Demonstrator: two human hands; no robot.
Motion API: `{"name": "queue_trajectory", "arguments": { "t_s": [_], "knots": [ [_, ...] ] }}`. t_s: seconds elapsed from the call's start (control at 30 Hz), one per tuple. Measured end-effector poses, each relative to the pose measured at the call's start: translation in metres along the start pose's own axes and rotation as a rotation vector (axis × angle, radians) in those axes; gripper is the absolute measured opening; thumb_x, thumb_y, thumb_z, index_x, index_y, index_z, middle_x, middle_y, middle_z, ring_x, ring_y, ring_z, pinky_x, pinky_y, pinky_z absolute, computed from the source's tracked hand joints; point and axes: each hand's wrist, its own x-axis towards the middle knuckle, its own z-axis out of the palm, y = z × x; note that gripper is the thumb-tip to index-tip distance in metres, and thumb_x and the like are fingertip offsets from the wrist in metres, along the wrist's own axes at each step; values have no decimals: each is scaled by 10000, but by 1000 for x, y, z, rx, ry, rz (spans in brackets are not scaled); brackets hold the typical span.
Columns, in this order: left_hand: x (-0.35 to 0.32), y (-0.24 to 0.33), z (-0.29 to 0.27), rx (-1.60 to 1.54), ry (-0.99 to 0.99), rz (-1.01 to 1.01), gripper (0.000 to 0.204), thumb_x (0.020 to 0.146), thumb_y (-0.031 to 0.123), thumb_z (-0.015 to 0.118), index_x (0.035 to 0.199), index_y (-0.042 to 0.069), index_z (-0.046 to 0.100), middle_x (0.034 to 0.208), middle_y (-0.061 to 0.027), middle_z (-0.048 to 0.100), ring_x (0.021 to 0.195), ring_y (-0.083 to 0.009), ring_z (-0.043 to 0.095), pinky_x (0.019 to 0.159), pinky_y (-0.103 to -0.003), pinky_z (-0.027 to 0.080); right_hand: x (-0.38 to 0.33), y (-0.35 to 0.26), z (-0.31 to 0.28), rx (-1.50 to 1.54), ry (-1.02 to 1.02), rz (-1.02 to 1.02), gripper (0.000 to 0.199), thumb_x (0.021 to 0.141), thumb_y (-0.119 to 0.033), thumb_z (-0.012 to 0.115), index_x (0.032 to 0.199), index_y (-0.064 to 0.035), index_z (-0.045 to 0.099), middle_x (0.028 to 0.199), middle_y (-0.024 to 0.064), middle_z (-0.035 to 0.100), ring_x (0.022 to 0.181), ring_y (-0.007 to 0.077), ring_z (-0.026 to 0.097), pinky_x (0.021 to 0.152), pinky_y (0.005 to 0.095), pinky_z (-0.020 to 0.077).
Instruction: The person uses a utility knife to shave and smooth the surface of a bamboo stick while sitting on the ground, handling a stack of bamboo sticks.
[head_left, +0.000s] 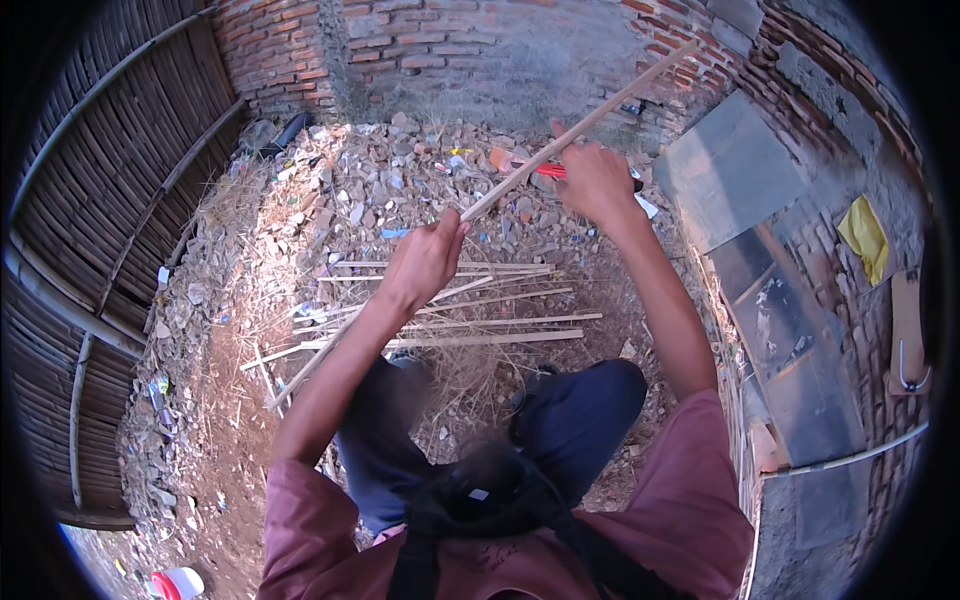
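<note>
A long pale bamboo strip (590, 120) runs diagonally from the upper right down past my left forearm to the ground. My left hand (425, 262) grips it near the middle. My right hand (595, 180) is closed higher up, holding a red-handled knife (548, 170) against the strip. Below my hands, several finished strips (470, 325) lie side by side on the dirt, in front of my knees in dark blue trousers.
Rubble and small stones (400, 170) cover the ground up to a brick wall (450, 50). A woven bamboo fence (110, 200) curves along the left. Grey slabs (730, 170) and a low brick ledge with a yellow cloth (865, 235) stand on the right.
</note>
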Motion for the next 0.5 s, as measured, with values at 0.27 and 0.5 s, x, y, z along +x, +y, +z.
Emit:
{"name": "queue_trajectory", "arguments": {
  "t_s": [0.27,0.5],
  "knots": [
    [-6,6,-3,-25,9,51,232,1144,239,517,1044,32,480,601,-227,594,540,-482,615,490,-575,440,2,-5,-1,207,28,51,1008,847,-233,800,1708,-166,280,1134,219,771,1063,441,739,947,544,584],
    [-7,23,-12,8,-78,-46,267,1139,268,522,1031,27,478,656,-245,646,619,-511,654,540,-595,498,-4,-11,-13,218,78,65,999,852,-195,806,1695,-82,282,1126,257,768,1030,421,763,884,527,620]
  ]
}}
